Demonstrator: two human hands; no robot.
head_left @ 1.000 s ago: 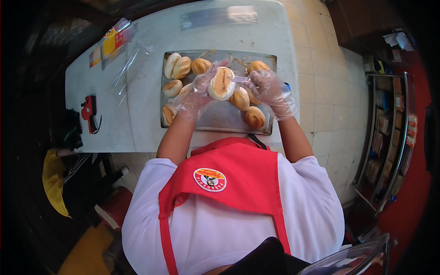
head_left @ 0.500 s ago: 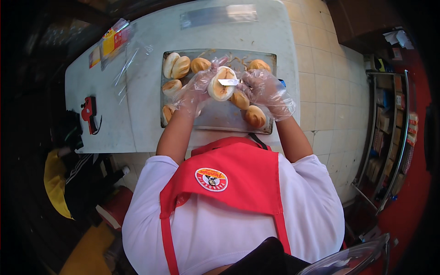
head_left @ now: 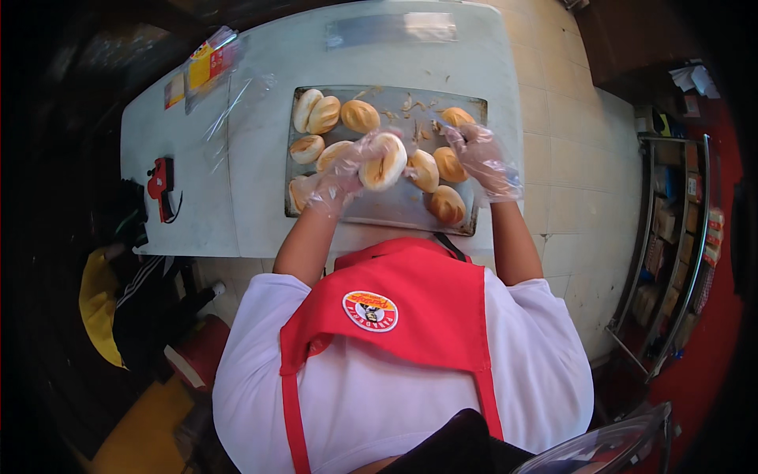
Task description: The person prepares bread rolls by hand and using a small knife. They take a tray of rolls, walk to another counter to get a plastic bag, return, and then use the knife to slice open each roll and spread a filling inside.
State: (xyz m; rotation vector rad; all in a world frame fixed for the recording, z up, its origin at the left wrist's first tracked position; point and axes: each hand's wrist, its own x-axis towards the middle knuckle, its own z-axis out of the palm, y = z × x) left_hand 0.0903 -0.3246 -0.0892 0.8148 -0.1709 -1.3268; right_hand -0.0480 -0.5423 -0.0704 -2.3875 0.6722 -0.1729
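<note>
My left hand (head_left: 347, 170), in a clear plastic glove, is closed around a bread roll (head_left: 383, 163) and holds it over the baking tray (head_left: 379, 212). The roll's pale, flat side with a browned streak faces up. My right hand (head_left: 480, 158), also gloved, has its fingers curled in, above the tray's right edge. The knife it held a moment ago is mostly hidden in the fist, and its blade does not show clearly. Nearest to this hand are a golden roll (head_left: 451, 164) and another roll (head_left: 456, 117). Several more rolls (head_left: 361, 116) lie on the tray.
Brown crumbs and flakes are scattered on the tray's far part. The white table (head_left: 197, 213) bears a red and black handheld device (head_left: 161, 188), printed plastic bags (head_left: 207, 67) and a clear flat packet (head_left: 391, 30). A metal shelf rack (head_left: 671, 237) stands at the right.
My right hand has drawn back to the right, away from the roll; the blade no longer lies across it. My left hand keeps hold of the roll. The view has shifted slightly.
</note>
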